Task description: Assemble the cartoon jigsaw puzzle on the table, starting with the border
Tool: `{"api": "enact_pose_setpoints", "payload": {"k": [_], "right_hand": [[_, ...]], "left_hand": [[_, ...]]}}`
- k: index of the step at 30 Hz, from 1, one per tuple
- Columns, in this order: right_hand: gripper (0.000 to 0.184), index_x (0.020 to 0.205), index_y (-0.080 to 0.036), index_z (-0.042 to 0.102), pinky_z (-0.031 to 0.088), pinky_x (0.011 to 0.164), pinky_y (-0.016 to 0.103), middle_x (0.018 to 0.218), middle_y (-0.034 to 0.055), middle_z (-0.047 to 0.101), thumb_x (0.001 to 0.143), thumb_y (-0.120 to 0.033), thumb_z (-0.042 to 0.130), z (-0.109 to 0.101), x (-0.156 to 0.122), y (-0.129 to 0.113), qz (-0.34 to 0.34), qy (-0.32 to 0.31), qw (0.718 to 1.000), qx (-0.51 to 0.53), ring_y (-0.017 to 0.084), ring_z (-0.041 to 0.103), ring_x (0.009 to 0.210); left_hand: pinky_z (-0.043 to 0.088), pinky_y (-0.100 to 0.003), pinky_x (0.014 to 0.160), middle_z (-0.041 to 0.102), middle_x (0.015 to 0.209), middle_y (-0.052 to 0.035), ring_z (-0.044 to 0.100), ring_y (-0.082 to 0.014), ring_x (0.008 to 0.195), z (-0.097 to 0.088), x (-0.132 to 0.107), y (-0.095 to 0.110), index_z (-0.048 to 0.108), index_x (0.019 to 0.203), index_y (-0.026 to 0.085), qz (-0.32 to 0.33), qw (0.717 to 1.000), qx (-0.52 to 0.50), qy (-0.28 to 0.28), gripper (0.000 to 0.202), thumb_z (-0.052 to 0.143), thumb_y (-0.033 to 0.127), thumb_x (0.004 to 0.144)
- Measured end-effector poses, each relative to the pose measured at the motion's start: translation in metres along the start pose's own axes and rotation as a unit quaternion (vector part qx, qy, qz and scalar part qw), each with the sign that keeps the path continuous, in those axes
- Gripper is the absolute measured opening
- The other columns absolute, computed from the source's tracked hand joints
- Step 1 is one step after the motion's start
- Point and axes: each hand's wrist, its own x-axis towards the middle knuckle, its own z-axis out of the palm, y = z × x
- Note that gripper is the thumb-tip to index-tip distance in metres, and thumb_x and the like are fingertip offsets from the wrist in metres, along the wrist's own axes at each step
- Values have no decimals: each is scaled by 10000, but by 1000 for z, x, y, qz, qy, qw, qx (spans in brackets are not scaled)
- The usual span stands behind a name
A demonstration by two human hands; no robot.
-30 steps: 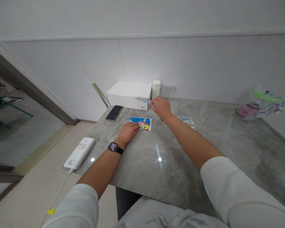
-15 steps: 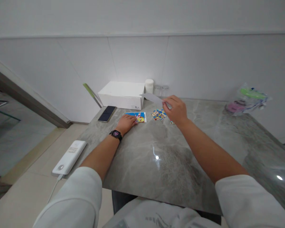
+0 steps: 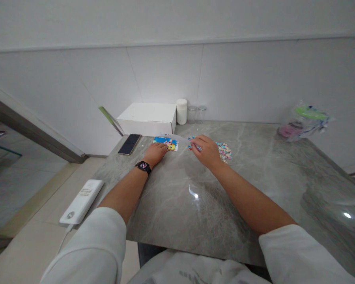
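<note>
My left hand (image 3: 156, 154), a black watch on its wrist, lies with its fingers flat on the lower left of a colourful cartoon picture card (image 3: 173, 143). The card is flat on the grey marbled table (image 3: 177, 221). A thin whitish sheet (image 3: 179, 138) is pinched at its right end by my right hand (image 3: 205, 150); it slants above the right part of the card. One pile of small jigsaw puzzle pieces (image 3: 189, 148) is mostly hidden behind that hand. More puzzle pieces (image 3: 225, 150) are heaped just to its right.
A white box (image 3: 148, 118) stands at the back by the wall, beside a white canister (image 3: 182, 112) and two clear glasses (image 3: 197, 114). A phone (image 3: 129, 144) and a white power bank (image 3: 82, 201) with a cable are at left. A plastic bag (image 3: 304, 123) sits far right.
My right hand has come down and left with the sheet, which now hangs lower over the card. The right-hand heap of pieces has come into view. My left hand stays on the card.
</note>
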Motion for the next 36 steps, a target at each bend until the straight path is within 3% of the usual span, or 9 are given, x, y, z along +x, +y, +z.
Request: {"api": "enact_pose_setpoints", "payload": {"k": [5,9,13,17,20,22,26,30,36], "right_hand": [[299,1141,-236,801,520,976,371,1084,103,751,1043,-264,520,2,-3,-2,19,16,1000,8,242,672,1038],[314,1197,-247,797,501,981,370,1108,102,748,1051,-261,520,10,-5,-11,2,-11,1000,-11,239,657,1051],[341,1256,-260,778,470,979,387,1119,107,736,1073,-270,491,28,-9,-33,-49,-90,993,-63,253,627,1058],[350,1268,-218,748,465,939,401,1185,140,714,1084,-255,453,61,-16,-65,-94,-202,969,-110,281,606,1097],[345,1253,-177,726,477,933,408,1234,160,698,1091,-251,430,87,-24,-84,-91,-275,948,-130,297,603,1126],[331,1311,-180,690,482,966,408,1291,160,681,1085,-278,470,95,-28,-89,-78,-291,945,-130,299,592,1178],[399,1385,-211,658,484,1026,434,1358,152,651,1035,-393,599,85,-37,-77,-37,-259,957,-123,319,568,1236],[405,1375,-233,687,469,1073,451,1393,149,639,1005,-390,640,71,-48,-50,13,-244,964,-108,322,566,1262],[321,1272,-251,758,442,1134,426,1348,117,672,985,-349,652,84,-58,-32,35,-217,975,-36,283,571,1272]], "left_hand": [[463,-440,1056,736,1333,-153,683,-284,1174,0,5,2,734,1276,164,2,1000,-3,-7,329,510,301,1078],[447,-471,1083,703,1397,-149,649,-318,1237,-3,-4,-2,679,1379,197,-32,999,-6,7,378,537,335,1057],[429,-493,1100,679,1402,-184,612,-339,1283,-14,-34,-18,656,1373,162,-92,995,-7,34,390,495,311,1051],[440,-496,1090,693,1322,-194,611,-334,1253,-23,-75,-33,640,1334,150,-132,988,0,75,381,429,313,1061],[460,-470,1087,698,1254,-180,618,-312,1215,-25,-96,-36,640,1276,158,-130,987,-27,93,404,367,386,1084],[473,-451,1092,690,1246,-162,621,-300,1204,-26,-103,-33,624,1278,168,-114,989,-59,79,431,388,467,1077],[465,-471,1126,662,1313,-158,610,-328,1244,-28,-104,-27,595,1324,179,-89,990,-99,40,598,554,659,970],[443,-505,1153,649,1372,-168,599,-368,1283,-28,-102,-26,583,1375,192,-83,990,-109,25,748,635,749,878],[432,-521,1161,654,1380,-176,605,-379,1283,-26,-100,-27,584,1390,184,-75,991,-107,20,822,662,789,839]]}}
